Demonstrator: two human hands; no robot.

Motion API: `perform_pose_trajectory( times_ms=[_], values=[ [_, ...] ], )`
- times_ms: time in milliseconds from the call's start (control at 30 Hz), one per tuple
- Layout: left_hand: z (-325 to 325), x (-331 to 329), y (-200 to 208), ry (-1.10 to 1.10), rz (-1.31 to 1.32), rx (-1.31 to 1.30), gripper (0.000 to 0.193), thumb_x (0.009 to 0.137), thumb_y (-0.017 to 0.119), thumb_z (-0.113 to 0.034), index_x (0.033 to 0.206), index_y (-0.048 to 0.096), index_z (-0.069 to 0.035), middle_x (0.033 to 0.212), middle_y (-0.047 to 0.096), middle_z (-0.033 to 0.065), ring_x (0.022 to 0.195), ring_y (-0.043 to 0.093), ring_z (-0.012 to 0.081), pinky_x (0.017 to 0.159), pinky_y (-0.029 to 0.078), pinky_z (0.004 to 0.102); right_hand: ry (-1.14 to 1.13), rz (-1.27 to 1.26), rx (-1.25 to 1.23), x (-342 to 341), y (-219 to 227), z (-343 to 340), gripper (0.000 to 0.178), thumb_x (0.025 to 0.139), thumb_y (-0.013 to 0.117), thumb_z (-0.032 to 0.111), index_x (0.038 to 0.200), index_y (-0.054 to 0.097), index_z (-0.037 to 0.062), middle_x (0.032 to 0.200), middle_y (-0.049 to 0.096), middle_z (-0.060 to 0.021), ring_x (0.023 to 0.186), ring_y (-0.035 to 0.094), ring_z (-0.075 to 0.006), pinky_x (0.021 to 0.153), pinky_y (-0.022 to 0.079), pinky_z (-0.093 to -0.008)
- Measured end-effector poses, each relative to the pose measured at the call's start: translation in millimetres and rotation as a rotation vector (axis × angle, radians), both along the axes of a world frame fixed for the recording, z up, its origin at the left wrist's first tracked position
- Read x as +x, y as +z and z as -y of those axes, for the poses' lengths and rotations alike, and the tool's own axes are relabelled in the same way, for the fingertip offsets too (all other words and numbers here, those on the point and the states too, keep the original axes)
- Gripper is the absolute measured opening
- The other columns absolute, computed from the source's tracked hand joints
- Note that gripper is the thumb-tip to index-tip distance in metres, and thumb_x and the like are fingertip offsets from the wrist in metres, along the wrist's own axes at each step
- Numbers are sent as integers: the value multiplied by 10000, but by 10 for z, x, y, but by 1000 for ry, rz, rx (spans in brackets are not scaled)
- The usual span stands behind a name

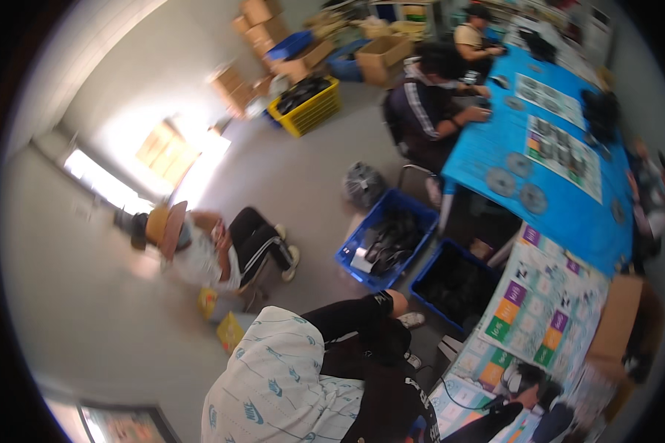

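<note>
A black sleeve (488, 424) reaches from the lower edge toward the right, and at its end is my right hand (527, 398), small and blurred over the near end of the table. Right beside it are a dark object (550, 394) and a grey-and-white piece (521, 376) that I cannot name. The fingers are too smeared to show a grip. My left hand does not show. White patterned fabric (273, 373) and black clothing (391, 402) fill the lower middle. A thin dark cable (458, 402) curves close to the sleeve.
Printed sheets (528, 303) and a blue cover (488, 140) with grey discs (501, 181) lie along the table. Blue crates (351, 262) of black items stand beside it. Co-workers (428, 103) sit along the table; another person (222, 247) sits at left. A cardboard box (617, 314) is at right.
</note>
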State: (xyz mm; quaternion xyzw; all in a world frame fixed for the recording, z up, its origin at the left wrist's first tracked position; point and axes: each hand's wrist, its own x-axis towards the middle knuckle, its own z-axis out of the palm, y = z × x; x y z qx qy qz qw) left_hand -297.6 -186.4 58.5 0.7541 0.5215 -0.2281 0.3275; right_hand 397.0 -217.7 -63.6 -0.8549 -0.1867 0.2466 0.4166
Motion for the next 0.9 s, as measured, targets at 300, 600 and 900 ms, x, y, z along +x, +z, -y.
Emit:
perform_pose_trajectory(
  times_ms=[300, 600, 900],
  values=[
    [2370, -2055, -1256, 760, -101, -201, 359, 832, 612, -290, 1018, 763, -22, 1059, 757, 213, 1029, 721, 397, 896, 574, 492, 277, 65, -286, -2243, 1615, -333, 394, 896, 682, 345, 1141, 707, 37, 1167, 703, -176, 1032, 667, -357, 776, 561, -517],
    [2945, -2576, -1433, 1213, 204, -536, 331, 870, 655, -380, 755, 710, -74, 655, 699, 55, 599, 687, 275, 647, 552, 439, 301, 286, -304, -3007, 2056, 216, 382, 899, 669, 325, 1132, 722, 28, 1151, 715, -192, 1023, 678, -366, 813, 558, -502],
    [2059, -3246, -1170, 891, 85, -64, 358, 882, 613, -385, 937, 764, -65, 903, 765, 156, 842, 726, 368, 812, 569, 483, 343, 478, -296, -3521, 2257, 390, 372, 901, 657, 306, 1124, 737, 18, 1134, 727, -208, 1013, 690, -374, 849, 556, -488]
  ],
)
